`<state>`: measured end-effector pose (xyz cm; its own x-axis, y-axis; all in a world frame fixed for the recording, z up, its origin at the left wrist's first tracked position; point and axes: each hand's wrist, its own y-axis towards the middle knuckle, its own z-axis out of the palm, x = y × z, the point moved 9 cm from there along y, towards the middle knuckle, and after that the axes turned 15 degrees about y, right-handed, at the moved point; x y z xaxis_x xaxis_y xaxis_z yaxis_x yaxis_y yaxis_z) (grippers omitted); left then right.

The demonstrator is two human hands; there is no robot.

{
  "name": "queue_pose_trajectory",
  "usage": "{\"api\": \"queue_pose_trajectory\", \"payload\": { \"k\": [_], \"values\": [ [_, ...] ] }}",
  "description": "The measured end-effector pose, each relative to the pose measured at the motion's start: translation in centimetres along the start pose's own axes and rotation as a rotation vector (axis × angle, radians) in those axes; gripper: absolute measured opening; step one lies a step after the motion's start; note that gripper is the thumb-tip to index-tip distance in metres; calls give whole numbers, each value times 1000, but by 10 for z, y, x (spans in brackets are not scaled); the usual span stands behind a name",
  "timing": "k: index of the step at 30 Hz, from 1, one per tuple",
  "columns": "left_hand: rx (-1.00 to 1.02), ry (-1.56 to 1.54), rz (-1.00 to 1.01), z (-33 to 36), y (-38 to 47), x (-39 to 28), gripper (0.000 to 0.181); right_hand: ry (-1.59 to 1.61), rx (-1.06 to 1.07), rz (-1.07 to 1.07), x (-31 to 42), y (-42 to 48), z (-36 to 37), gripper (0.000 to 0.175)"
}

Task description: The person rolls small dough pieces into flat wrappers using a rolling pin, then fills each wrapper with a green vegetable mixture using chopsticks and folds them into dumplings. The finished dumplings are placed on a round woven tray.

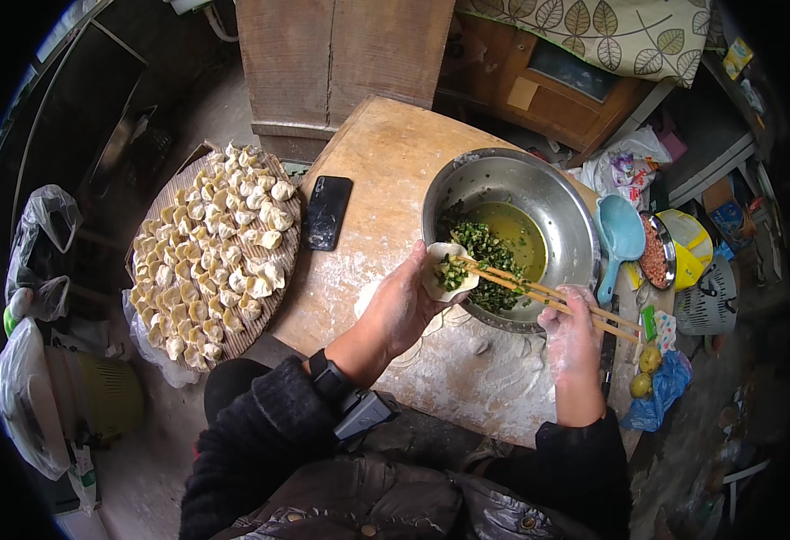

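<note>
Resting in my left hand [398,304] is a round dough wrapper [443,291], cupped around a portion of chopped green filling [450,273]. My right hand [574,331], dusted with flour, grips a pair of wooden chopsticks [536,291] whose tips touch the filling in the wrapper. Both hands are at the near rim of a large stainless steel basin [574,223]. Inside it, chopped greens [493,243] are heaped on the near left side beside a pool of yellowish liquid [530,233]. Flour and dough wrappers [452,320] lie on the wooden board [374,162] below my hands, partly hidden.
Left of the board, a round tray [172,192] carries many folded dumplings [199,263]. A black phone [328,212] lies near the board's left edge. To the right are a blue ladle [617,229], a bowl of pinkish pieces [655,250], a grey basket [709,304] and a blue plastic bag [668,391].
</note>
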<state>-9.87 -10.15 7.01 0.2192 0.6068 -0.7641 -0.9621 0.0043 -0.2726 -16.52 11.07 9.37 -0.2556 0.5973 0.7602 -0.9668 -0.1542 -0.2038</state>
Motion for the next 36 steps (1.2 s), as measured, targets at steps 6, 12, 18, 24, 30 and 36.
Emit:
{"api": "queue_pose_trajectory", "payload": {
  "k": [6, 12, 18, 24, 30, 36],
  "values": [
    [9, 9, 5, 1, -1, -1, 58, -9, -3, -5, 2, -4, 4, 12],
    [-12, 16, 9, 0, -2, -4, 60, 27, 45, -10, 7, -5, 8, 14],
    [8, -22, -13, 6, -2, -2, 62, 1, 31, 29, -4, -6, 9, 14],
    [18, 11, 4, 3, 0, -3, 61, 61, 20, -75, 22, -1, 1, 16],
    [-8, -15, -6, -1, 0, -4, 60, -45, -18, -75, 29, 2, -9, 15],
    [-30, 26, -36, 0, -2, -1, 60, -66, 22, -57, 16, -3, 5, 15]
  ]
}}
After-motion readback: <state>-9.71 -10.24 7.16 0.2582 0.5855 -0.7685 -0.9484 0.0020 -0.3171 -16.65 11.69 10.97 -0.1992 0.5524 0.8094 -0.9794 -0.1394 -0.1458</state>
